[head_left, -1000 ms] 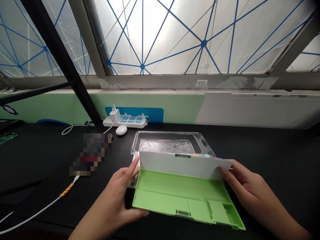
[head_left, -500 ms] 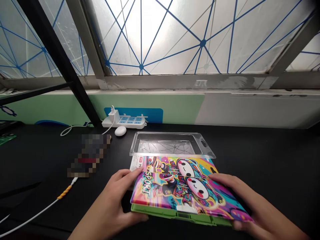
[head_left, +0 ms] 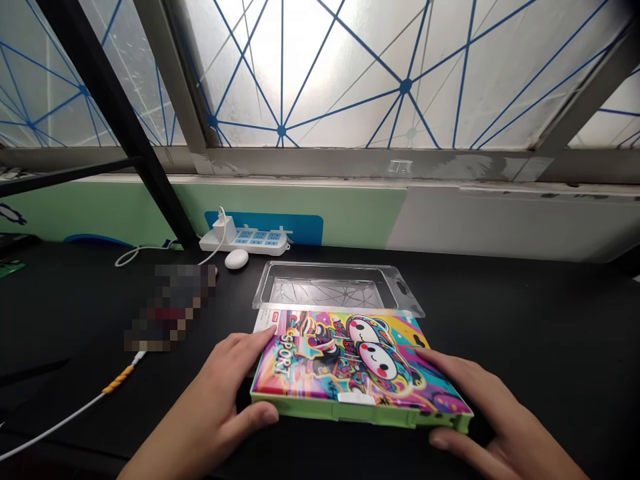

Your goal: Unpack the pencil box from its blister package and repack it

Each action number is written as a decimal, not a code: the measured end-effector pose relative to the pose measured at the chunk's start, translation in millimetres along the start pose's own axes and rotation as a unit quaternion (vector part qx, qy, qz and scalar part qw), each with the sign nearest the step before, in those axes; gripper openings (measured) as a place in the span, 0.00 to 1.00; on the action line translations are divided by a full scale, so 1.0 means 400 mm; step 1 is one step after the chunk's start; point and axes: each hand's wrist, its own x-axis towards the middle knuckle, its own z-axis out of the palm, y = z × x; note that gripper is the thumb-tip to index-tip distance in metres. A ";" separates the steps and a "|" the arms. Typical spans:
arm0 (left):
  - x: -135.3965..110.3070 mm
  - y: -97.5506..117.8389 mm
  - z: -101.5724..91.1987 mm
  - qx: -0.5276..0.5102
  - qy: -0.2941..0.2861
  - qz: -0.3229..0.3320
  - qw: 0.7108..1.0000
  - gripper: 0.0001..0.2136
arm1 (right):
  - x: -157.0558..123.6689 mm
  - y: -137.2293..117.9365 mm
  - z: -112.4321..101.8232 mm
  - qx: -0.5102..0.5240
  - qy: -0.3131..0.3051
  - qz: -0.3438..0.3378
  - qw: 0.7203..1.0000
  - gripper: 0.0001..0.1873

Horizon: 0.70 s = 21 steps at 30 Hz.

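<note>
A flat case [head_left: 360, 373] with a colourful cartoon lid and light green sides lies level in front of me, its green front side facing me. My left hand [head_left: 235, 380] grips its left end, index finger on the far corner and thumb against the green front side. Around the right end, my right hand [head_left: 480, 400] is curled, fingers along the edge and thumb by the near corner. Its hidden fingers I cannot see. Just behind the case is a printed backing card [head_left: 367, 325] with a matching cartoon, partly covered by it.
A clear plastic blister shell [head_left: 410, 287] lies beyond the card. At the back left are a white power strip [head_left: 260, 241] and a white rounded object [head_left: 237, 259]. A pixelated item [head_left: 173, 307] with a white cable [head_left: 65, 423] lies left. A black slanted bar [head_left: 120, 127] rises there.
The case has come down flatter and shifted slightly left, so its green front side shows more fully. Both hands have moved with it. The view has shifted slightly.
</note>
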 end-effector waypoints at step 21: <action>0.022 0.033 -0.014 0.015 0.007 -0.040 0.999 0.17 | 0.093 -0.066 0.002 -0.094 -0.003 0.024 0.995 0.25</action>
